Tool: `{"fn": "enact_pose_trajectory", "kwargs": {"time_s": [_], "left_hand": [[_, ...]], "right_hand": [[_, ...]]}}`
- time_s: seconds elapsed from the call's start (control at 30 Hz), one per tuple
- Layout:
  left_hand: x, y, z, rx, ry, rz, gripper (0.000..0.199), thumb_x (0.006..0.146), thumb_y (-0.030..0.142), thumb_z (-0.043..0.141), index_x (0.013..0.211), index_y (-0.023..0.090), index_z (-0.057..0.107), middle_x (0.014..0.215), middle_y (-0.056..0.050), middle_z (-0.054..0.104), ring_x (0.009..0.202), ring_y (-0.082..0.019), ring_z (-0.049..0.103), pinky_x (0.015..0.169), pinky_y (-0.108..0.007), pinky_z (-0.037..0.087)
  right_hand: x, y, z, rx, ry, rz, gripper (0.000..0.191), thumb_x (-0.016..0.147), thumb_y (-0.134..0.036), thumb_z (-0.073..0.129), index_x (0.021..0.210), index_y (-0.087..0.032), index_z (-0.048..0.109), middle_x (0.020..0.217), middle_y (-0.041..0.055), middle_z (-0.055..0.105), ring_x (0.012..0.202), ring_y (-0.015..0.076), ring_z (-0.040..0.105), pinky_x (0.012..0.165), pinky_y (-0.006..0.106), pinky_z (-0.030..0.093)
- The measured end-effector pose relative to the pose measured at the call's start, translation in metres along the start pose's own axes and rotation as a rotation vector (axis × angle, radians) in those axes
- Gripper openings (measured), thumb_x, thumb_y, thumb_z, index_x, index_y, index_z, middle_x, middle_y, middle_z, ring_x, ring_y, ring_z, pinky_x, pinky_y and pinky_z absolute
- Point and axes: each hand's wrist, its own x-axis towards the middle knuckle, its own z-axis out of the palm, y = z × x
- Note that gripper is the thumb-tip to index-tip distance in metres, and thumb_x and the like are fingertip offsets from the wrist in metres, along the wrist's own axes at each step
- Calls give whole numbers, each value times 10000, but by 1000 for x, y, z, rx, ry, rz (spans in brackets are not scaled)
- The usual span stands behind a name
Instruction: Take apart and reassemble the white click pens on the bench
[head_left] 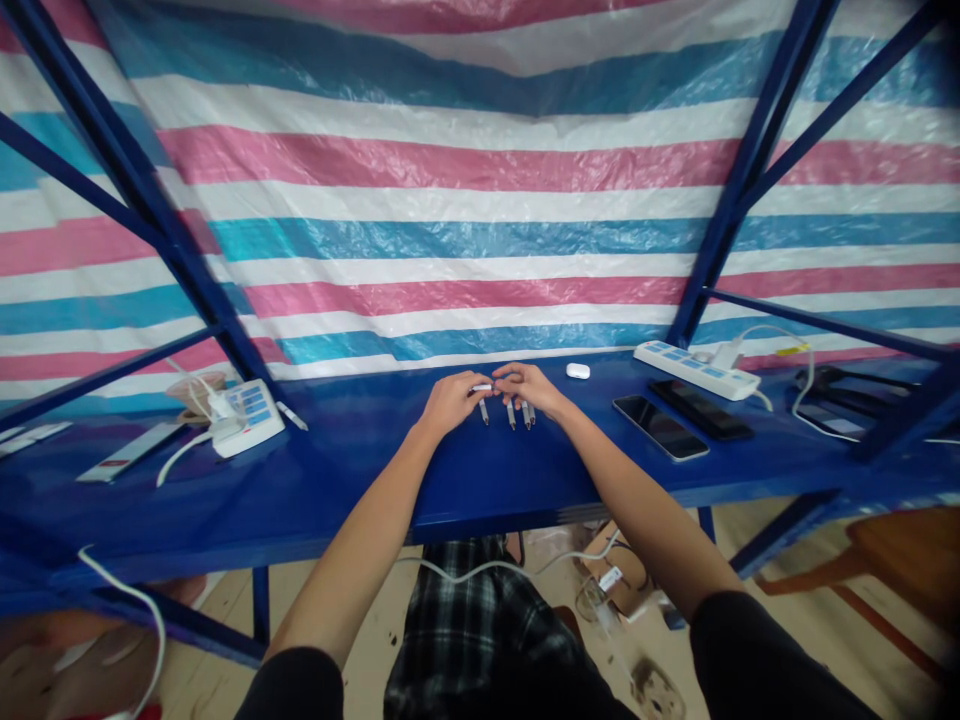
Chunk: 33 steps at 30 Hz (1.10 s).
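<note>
My left hand and my right hand meet near the far edge of the blue table. A short white marker lies crosswise at the left hand's fingertips and seems pinched there. Just below my right hand's fingers, several small silver-tipped markers point towards me on the tabletop. My right hand sits over them, and I cannot tell whether it touches them or holds anything.
A white earbud case lies to the right. Farther right are a power strip and smartphones. Another power strip with white cables lies left. Blue steel frame posts and a striped tarp stand behind.
</note>
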Motion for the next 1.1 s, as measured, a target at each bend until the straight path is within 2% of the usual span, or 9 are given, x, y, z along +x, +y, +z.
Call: {"fn": "enact_pose_trajectory", "kwargs": {"time_s": [0.2, 0.37, 0.53, 0.67, 0.8, 0.9, 1.1], "left_hand": [[2, 6, -2, -75, -30, -42, 172, 923, 278, 635, 1073, 241, 713, 1069, -33, 761, 861, -189, 712, 776, -288, 513], [3, 2, 0, -94, -44, -74, 163, 924, 300, 636, 1051, 251, 726, 1014, -31, 780, 917, -214, 723, 785, -294, 512], [2, -7, 1, -125, -56, -127, 229, 958, 365, 577, 1026, 226, 746, 912, -45, 781, 858, -214, 724, 778, -297, 520], [1, -7, -1, -110, -34, -150, 226, 940, 306, 562, 1071, 230, 730, 853, -24, 759, 777, -193, 701, 707, -279, 499], [1, -4, -4, -81, -36, -162, 209, 907, 246, 566, 1028, 231, 735, 901, -22, 768, 758, -180, 684, 691, -270, 482], [1, -4, -6, -70, -8, -176, 198, 921, 282, 567, 976, 223, 747, 953, -36, 777, 789, -188, 692, 723, -277, 493], [0, -6, -10, -43, 23, -201, 218, 947, 333, 566, 951, 233, 759, 968, -31, 785, 855, -207, 712, 751, -288, 496]], "right_hand": [[1, -1, 0, -32, 24, -75, 324, 695, -240, 825, 969, -163, 669, 861, 69, 751, 650, 152, 650, 490, 232, 507], [5, 3, -1, -95, 73, -92, 307, 667, -238, 821, 930, -159, 684, 799, 58, 756, 579, 139, 633, 513, 247, 514], [9, 8, -6, -74, 137, -181, 346, 601, -209, 821, 923, -156, 707, 893, 87, 771, 708, 191, 702, 594, 293, 575], [10, 10, -8, -116, 135, -221, 355, 625, -206, 800, 969, -161, 730, 926, 95, 769, 785, 215, 720, 632, 309, 585], [11, 11, -9, -174, 146, -233, 338, 633, -168, 784, 968, -163, 737, 937, 91, 770, 863, 224, 727, 733, 333, 590], [11, 9, -12, -186, 169, -242, 325, 631, -147, 784, 953, -166, 739, 935, 86, 773, 910, 233, 728, 803, 357, 586], [13, 6, -20, -142, 206, -225, 308, 611, -108, 789, 910, -160, 733, 918, 91, 768, 916, 238, 728, 852, 380, 580]]}}
